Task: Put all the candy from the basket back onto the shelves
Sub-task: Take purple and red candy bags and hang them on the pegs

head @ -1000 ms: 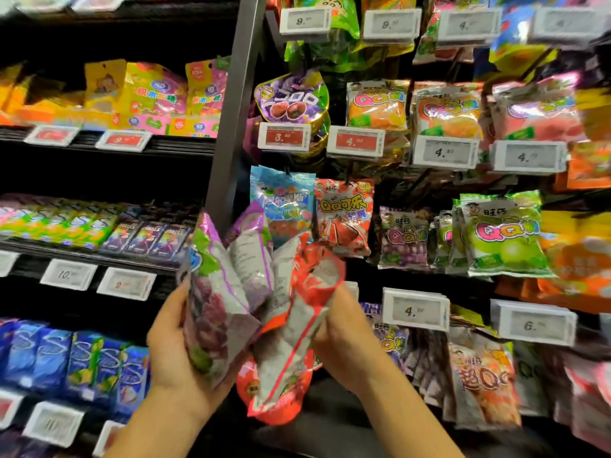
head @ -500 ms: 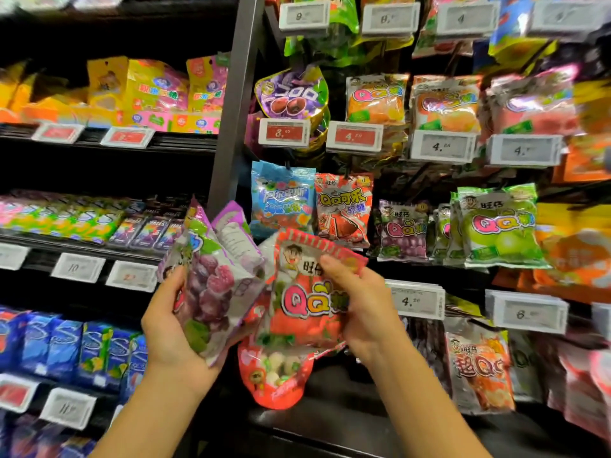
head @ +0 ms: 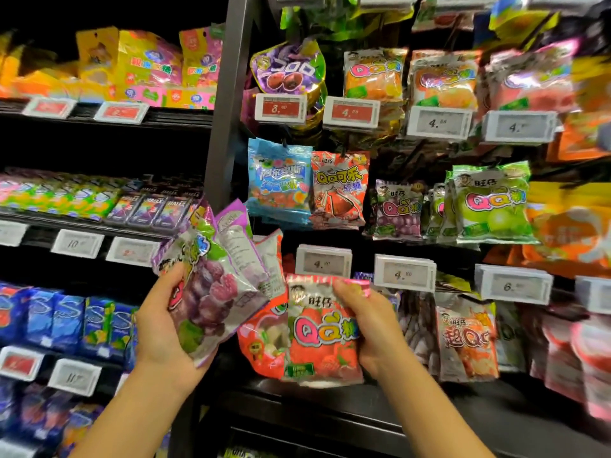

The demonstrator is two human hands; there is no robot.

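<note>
The right hand (head: 370,328) grips a red candy bag (head: 322,328), standing upright. The left hand (head: 165,325) hugs a bunch of bags (head: 215,276). The hooks with bags hang just above and to the right.

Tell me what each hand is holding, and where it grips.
The left hand clasps a bunch of candy bags, purple grape bag in front, by their lower left. The right hand pinches the red QQ bag along its right edge.

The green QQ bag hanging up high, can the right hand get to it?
Probably not yet: the right hand is holding a red QQ bag. Nothing blocks the way up to the green QQ bag.
</note>
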